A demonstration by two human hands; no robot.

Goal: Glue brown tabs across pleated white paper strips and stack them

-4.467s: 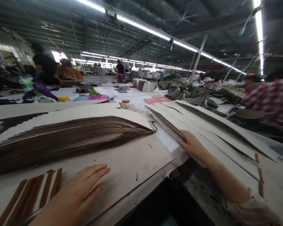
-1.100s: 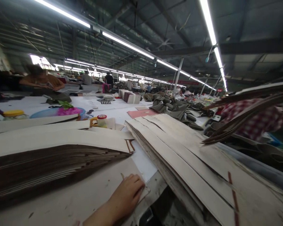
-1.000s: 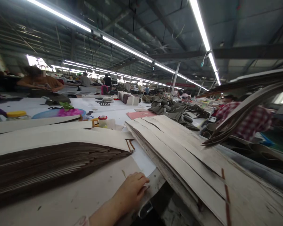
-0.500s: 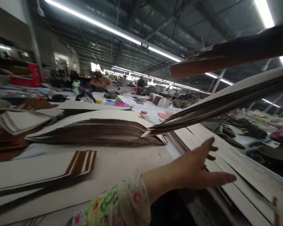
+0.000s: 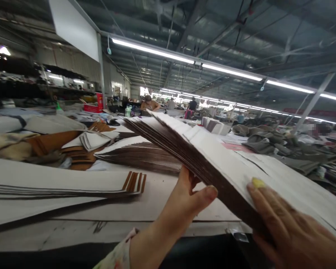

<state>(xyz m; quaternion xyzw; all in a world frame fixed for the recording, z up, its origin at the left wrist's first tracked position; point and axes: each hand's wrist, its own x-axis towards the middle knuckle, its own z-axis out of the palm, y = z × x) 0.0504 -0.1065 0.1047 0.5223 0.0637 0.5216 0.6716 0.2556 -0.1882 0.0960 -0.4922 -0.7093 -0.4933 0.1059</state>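
I hold a thick bundle of long strips point(image 5: 201, 153), white on top with dark brown edges, slanting from the upper left down to the lower right above the table. My left hand point(image 5: 184, 198) reaches up from below; its fingers go under the bundle's dark edge and the thumb sticks out to the right. My right hand point(image 5: 285, 228) grips the near end, thumb pressed flat on the white top face. Both hands are closed on the bundle.
A fanned stack of the same strips point(image 5: 140, 157) lies on the table behind the bundle. A flat layer with brown ends point(image 5: 72, 183) lies at the left, more white strips point(image 5: 302, 179) at the right. Grey fabric point(image 5: 266, 140) is heaped beyond. A person point(image 5: 149, 104) works far back.
My right hand has swung the lifted bundle from the right across to the front. My left hand left the table and came up under it. The view turned left.
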